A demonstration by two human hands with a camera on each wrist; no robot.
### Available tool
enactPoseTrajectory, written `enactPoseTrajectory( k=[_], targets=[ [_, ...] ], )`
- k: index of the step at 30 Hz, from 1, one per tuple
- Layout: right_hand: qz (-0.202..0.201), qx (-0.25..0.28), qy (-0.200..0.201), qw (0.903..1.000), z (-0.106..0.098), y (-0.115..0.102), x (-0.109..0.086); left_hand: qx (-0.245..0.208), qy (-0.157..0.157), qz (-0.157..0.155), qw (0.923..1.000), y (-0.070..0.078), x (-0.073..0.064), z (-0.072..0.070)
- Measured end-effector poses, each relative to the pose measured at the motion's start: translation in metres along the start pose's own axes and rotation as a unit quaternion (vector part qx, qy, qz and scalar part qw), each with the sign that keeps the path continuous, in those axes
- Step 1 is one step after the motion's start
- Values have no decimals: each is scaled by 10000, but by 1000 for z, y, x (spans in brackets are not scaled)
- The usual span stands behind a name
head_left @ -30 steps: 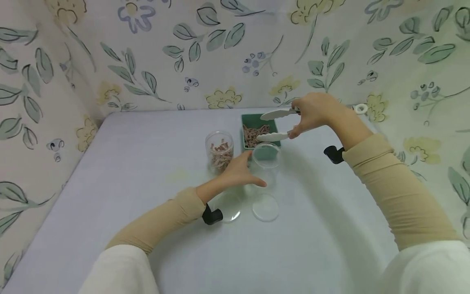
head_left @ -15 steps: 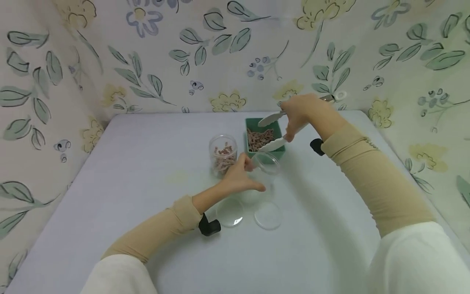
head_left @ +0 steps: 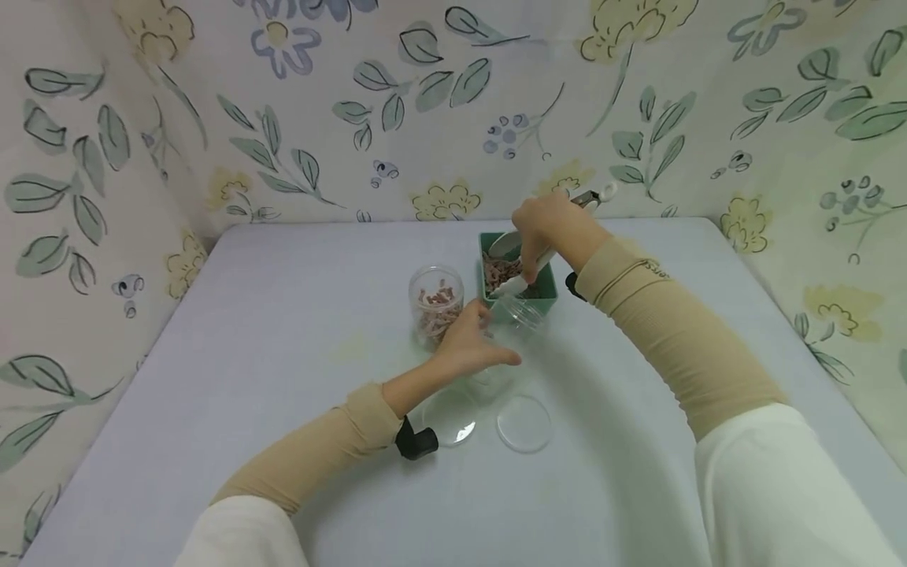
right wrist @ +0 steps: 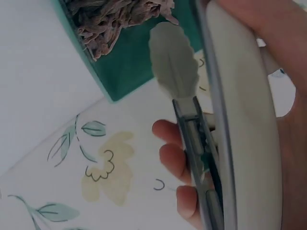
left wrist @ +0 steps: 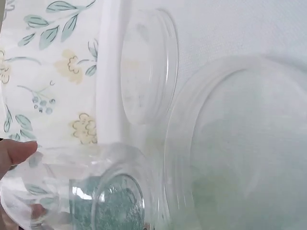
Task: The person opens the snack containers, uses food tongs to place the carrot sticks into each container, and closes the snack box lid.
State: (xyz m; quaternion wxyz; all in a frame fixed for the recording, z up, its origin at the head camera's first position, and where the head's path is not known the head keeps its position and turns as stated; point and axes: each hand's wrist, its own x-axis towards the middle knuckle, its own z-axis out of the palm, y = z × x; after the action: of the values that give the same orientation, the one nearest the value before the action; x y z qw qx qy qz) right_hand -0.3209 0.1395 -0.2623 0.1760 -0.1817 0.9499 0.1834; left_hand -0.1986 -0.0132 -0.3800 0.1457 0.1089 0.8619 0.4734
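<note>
My left hand holds a clear jar, which leans with its mouth by the front edge of the green bin. No pieces can be made out inside this jar. My right hand grips a pair of tongs with pale scalloped tips, spread apart. One tip dips over the brown strips in the bin; the other is close to the tilted jar's rim. Left of the bin stands a second clear jar, upright and partly filled with similar brown pieces.
Two clear round lids lie in front of the jars: a left lid near my left wrist and a right lid beside it. Flowered cloth rises behind the table's back edge and along both sides.
My right hand has moved left and lower with the tongs, bringing them over the bin and nearer the held jar. That jar has tipped further over. The view has shifted slightly.
</note>
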Motion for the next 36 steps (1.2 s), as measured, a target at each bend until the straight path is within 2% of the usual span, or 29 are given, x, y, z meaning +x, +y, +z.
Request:
enactPoseTrajectory(
  k=[3,6,10,14,21,28,36],
  targets=[
    [62,76,-9,10000,0,1,2,228,-46,428,9988,1,-1,3],
    [52,216,-155,9996,1,3,4,495,-180,705,9961,2,0,4],
    [29,272,-324,9991,4,3,7,780,-217,720,9941,3,3,2],
    [-67,210,-302,9993,5,1,9,889,-183,766,9929,3,4,-1],
    [-149,385,-170,9990,8,6,10,818,-122,937,9922,1,5,-3],
    [-584,755,-11,9954,22,15,9,636,-148,1056,9923,-3,7,-6],
    [-963,426,159,9943,34,14,6,675,-101,1106,9915,-4,10,-7]
  ],
)
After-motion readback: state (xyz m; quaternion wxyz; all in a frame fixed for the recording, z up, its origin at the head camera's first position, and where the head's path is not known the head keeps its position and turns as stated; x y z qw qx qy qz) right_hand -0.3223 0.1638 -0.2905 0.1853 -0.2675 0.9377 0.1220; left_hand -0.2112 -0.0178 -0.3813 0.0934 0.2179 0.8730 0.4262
